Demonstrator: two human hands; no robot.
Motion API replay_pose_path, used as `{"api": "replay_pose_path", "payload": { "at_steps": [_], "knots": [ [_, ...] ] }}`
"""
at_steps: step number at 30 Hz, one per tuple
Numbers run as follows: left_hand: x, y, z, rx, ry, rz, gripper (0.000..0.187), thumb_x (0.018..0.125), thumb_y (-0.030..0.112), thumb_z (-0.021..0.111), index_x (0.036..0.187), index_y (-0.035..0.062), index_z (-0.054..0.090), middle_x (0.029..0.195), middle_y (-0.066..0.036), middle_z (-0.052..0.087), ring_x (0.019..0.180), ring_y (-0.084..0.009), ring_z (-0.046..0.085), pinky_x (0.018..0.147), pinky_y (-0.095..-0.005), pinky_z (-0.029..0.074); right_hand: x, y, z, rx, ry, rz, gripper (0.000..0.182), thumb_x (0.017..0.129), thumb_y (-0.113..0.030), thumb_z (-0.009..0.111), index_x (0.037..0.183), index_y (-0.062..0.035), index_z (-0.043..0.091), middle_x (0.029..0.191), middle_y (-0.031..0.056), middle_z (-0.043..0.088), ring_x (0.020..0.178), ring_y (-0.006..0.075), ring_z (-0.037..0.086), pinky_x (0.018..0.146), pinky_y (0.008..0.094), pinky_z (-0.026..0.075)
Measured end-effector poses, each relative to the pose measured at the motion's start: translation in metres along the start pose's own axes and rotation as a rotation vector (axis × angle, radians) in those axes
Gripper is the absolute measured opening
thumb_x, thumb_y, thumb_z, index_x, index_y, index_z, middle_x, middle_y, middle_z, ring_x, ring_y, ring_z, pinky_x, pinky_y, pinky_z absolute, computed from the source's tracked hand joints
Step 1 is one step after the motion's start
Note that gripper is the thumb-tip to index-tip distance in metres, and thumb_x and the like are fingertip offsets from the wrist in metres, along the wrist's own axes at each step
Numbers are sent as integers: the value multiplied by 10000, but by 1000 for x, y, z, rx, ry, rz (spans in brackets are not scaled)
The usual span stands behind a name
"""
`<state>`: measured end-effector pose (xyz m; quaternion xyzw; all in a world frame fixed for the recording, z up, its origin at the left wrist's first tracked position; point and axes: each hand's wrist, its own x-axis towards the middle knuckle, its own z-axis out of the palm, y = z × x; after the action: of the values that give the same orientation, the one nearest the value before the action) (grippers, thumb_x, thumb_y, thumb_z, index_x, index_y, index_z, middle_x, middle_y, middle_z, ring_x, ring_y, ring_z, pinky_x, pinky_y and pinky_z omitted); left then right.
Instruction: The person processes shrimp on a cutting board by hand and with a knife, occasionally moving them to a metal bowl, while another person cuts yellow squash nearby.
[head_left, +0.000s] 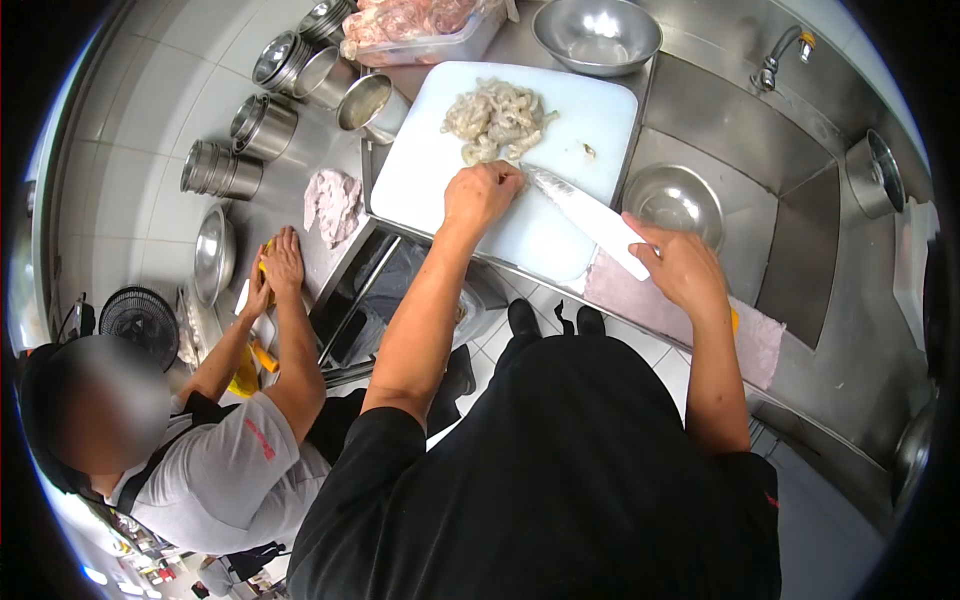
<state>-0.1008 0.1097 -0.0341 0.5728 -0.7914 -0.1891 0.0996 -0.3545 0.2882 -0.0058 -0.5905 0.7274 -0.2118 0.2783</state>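
Note:
A white cutting board [420, 150] lies before me with a heap of peeled raw shrimp [495, 115] near its far side. My left hand [483, 195] is closed at the near edge of the heap, fingertips pressed down on a shrimp that they mostly hide. In my right hand [680, 262] is a kitchen knife [580, 210], its broad blade slanting across the board. The tip of the knife reaches close to my left fingertips. A small scrap [588, 151] sits apart on the right part of the board.
Right of the board is a sink with a metal bowl [675, 200] and a tap [780, 60]. A steel bowl [598, 35] and a tub of raw meat [425, 35] stand behind. Metal pots [375, 105] and a co-worker [215, 460] wiping with a yellow item are left. A pink cloth [690, 315] lies in front.

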Motion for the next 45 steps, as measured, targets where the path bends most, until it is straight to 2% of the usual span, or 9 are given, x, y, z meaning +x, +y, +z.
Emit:
{"api": "replay_pose_path", "payload": {
  "at_steps": [2,6,11,18,23,29,33,38,45],
  "knots": [
    [-3,2,1,-32,9,-44,293,904,366,694,1036,131,809,880,-136,779,848,-302,744,823,-398,563,-6,-4,-4,-31,-30,34,384,959,-267,663,1342,-264,698,958,181,737,891,390,685,820,478,528],
    [-3,-2,12,-122,52,-107,260,904,294,690,994,67,779,800,-116,773,710,-227,735,716,-358,570,-24,-11,-10,-66,-67,67,387,960,-259,660,1345,-251,695,949,183,733,886,394,683,803,489,524],
    [-6,12,6,-293,-9,-206,206,910,209,669,934,11,720,733,-92,759,553,-151,683,599,-307,552,-43,5,3,-72,27,-58,394,961,-251,660,1353,-233,689,947,188,731,885,396,681,795,489,524],
    [-6,20,0,-356,-43,-265,137,894,147,637,929,29,697,703,-82,746,562,-171,690,618,-312,555,-61,12,1,-75,22,-91,378,959,-252,663,1333,-216,702,964,178,736,911,388,684,801,492,522],
    [-6,20,0,-399,-33,-281,143,911,142,641,998,46,700,707,-79,745,563,-169,688,613,-307,557,-56,7,-13,-69,25,21,371,960,-258,663,1328,-244,706,988,168,738,923,382,689,807,484,524],
    [-3,14,2,-380,-88,-240,227,948,152,662,1153,86,734,748,-62,746,597,-134,675,612,-288,544,-42,5,-1,-79,62,-7,367,970,-276,661,1335,-261,701,1040,165,739,960,369,691,828,479,524],
    [-1,7,7,-397,-103,-218,245,950,147,654,1171,84,740,736,-58,734,599,-131,664,628,-290,553,-41,-1,-7,-94,23,65,375,972,-273,661,1345,-260,694,1059,170,738,983,370,685,850,477,524],
    [-4,7,5,-313,-129,-135,272,958,165,628,1195,91,740,711,-54,716,616,-121,659,639,-285,548,-39,-5,-6,-120,16,29,380,969,-266,660,1348,-259,692,1011,179,738,957,376,687,842,485,520],
    [-11,2,5,27,-90,-56,306,907,312,647,1098,91,738,885,-152,758,865,-322,735,837,-411,562,-37,-13,-9,-183,17,17,385,961,-252,662,1344,-241,691,1015,182,738,924,389,691,799,503,523]
  ]
}}
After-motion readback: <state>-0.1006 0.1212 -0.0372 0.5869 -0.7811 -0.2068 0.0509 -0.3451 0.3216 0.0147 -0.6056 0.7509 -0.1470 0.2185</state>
